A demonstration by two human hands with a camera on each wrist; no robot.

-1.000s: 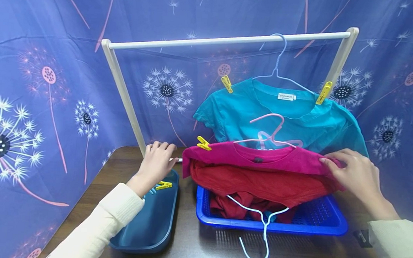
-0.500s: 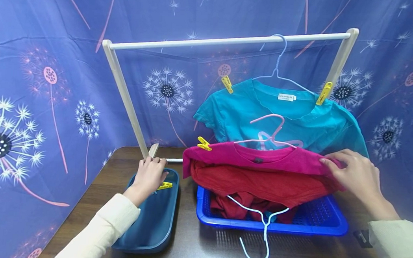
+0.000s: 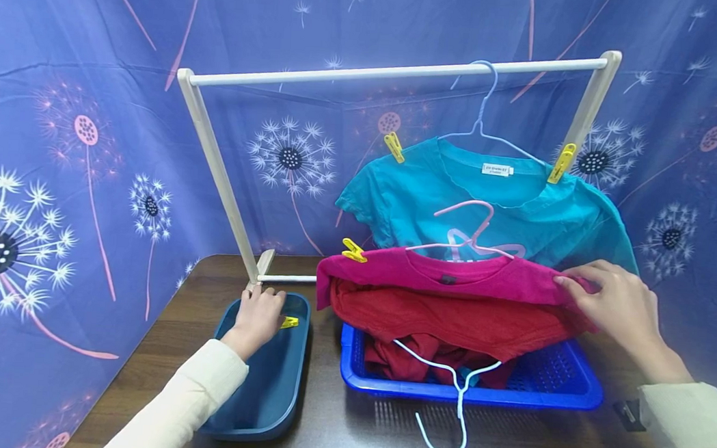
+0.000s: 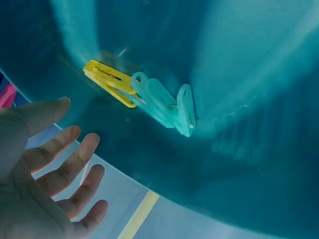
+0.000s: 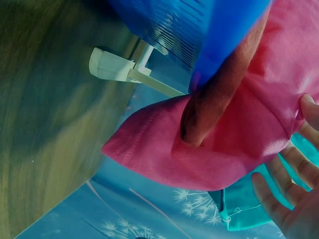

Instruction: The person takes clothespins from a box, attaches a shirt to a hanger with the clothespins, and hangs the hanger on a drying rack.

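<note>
My left hand [image 3: 257, 319] is over the dark teal tub [image 3: 268, 410], its fingers loosely spread and holding nothing. In the left wrist view, a yellow clothespin [image 4: 107, 79] and turquoise clothespins [image 4: 160, 103] lie in the tub, a little beyond those fingertips. With thumb and fingers my right hand [image 3: 618, 305] pinches the right shoulder of a magenta shirt [image 3: 380, 266]. The shirt is on a pink hanger [image 3: 480, 224], and a yellow clothespin [image 3: 354, 250] is clipped at its left shoulder. Red cloth [image 3: 451, 319] shows below the magenta; the right wrist view shows the magenta sleeve [image 5: 149, 139] hanging down.
Behind, a turquoise shirt [image 3: 392, 185] hangs on a blue hanger [image 3: 482, 108] from the rack's white rail [image 3: 343, 72], clipped with two yellow clothespins. A blue basket [image 3: 545, 398] with red clothing sits in front, a white hanger [image 3: 460, 401] jutting over its rim.
My left hand has come down and toward me from near the magenta shirt's left side to inside the tub area. My right hand stays at the shirt's shoulder.
</note>
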